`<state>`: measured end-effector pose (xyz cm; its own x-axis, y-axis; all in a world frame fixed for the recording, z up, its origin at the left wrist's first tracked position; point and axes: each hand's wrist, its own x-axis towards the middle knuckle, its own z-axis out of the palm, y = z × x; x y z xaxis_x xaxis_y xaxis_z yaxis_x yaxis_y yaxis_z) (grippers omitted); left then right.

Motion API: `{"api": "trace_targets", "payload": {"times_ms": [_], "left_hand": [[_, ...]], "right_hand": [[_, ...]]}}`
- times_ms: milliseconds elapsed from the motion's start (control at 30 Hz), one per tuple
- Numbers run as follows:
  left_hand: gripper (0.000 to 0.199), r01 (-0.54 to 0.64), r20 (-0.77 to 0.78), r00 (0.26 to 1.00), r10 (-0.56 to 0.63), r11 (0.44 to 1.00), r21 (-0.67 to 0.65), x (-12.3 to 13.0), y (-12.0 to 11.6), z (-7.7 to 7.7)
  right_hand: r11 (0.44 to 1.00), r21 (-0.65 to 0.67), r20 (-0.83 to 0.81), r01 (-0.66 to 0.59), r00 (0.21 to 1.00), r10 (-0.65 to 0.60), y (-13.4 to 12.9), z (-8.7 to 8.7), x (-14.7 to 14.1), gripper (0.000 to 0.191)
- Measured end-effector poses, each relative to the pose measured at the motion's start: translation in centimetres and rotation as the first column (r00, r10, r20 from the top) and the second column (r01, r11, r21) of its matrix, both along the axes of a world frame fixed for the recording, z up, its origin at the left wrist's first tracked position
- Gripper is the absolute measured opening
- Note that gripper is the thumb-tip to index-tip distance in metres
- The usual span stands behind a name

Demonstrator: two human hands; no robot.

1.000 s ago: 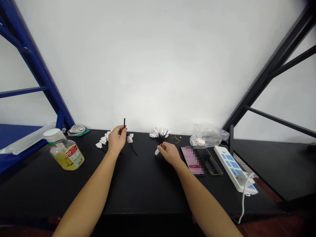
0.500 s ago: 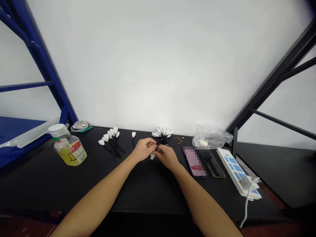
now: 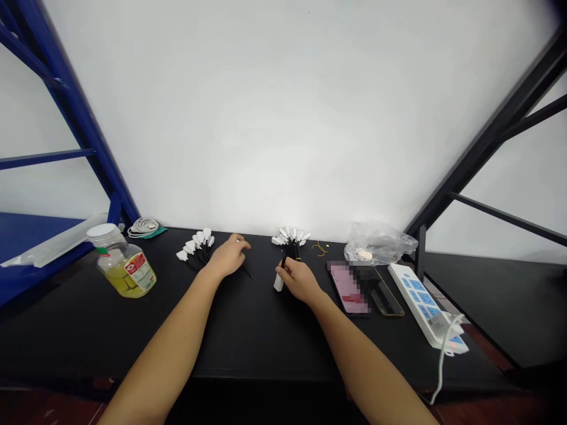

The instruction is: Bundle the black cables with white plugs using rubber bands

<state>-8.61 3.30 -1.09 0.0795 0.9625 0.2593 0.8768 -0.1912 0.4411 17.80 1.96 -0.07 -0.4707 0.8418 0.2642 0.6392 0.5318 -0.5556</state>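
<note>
My right hand (image 3: 297, 278) is closed around a short black cable whose white plug (image 3: 278, 283) points down toward me. Over a single cable lying on the table, my left hand (image 3: 228, 255) has its fingers apart; the cable's black end (image 3: 248, 271) shows beside the fingers, and its white plug is mostly hidden. A fanned group of black cables with white plugs (image 3: 195, 243) lies left of that hand. Behind my right hand sits a bunch of similar cables with white plugs (image 3: 291, 235). Thin yellow ties (image 3: 321, 249) lie to the right of the bunch.
A jar of yellow liquid (image 3: 126, 268) and a coiled white cable (image 3: 143, 227) are at the left. On the right are a pink-screened phone (image 3: 348, 289), a dark phone (image 3: 387, 295), a plastic bag (image 3: 383, 241) and a white power strip (image 3: 420, 304). Metal frames flank the black table (image 3: 257, 342).
My left hand has left my right hand and moved left to the single cable, its fingers opening. My right hand still holds its cable, now tilted more upright.
</note>
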Motion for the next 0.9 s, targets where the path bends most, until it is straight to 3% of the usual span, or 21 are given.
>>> {"api": "trace_targets", "payload": {"times_ms": [100,300,367,467,533,633,767,900], "left_hand": [[0.031,-0.121,-0.159,0.982,0.100,0.984,-0.131,-2.1,0.7,-1.1],[0.014,-0.017,-0.148,0.989,0.000,0.994,-0.111,-1.2,0.9,-1.7],[0.014,0.039,-0.061,0.997,-0.042,0.998,-0.051,-0.6,0.8,-1.3],[0.016,0.082,0.196,0.976,-0.093,0.995,0.062,0.5,0.5,-0.4],[0.020,0.132,0.379,0.913,-0.151,0.988,0.077,1.8,0.2,0.3],[0.025,0.302,0.576,0.777,-0.256,0.953,0.017,4.2,-0.7,1.0],[0.028,0.453,0.722,0.638,-0.266,0.888,-0.074,6.5,-1.7,1.3],[0.033,0.465,0.752,0.619,-0.227,0.878,-0.118,6.4,-1.5,1.1]], "right_hand": [[1.000,0.008,0.028,-0.001,1.000,0.001,-0.2,0.2,-0.1,0.023],[0.999,0.023,0.019,0.030,0.999,-0.030,0.1,0.1,-0.1,0.025],[0.998,0.017,0.010,0.065,0.998,-0.065,0.2,-0.1,0.0,0.022],[0.996,0.019,-0.011,0.082,0.997,-0.082,0.3,-0.3,0.0,0.018],[0.997,0.031,-0.027,0.064,0.998,-0.063,0.3,-0.3,0.0,0.021],[0.999,0.040,-0.038,0.011,0.999,-0.010,0.1,-0.2,-0.1,0.029],[0.997,0.048,-0.019,-0.060,0.998,0.061,-0.2,0.1,0.0,0.026],[0.995,0.062,0.000,-0.073,0.997,0.073,-0.1,-0.1,0.0,0.024]]}}
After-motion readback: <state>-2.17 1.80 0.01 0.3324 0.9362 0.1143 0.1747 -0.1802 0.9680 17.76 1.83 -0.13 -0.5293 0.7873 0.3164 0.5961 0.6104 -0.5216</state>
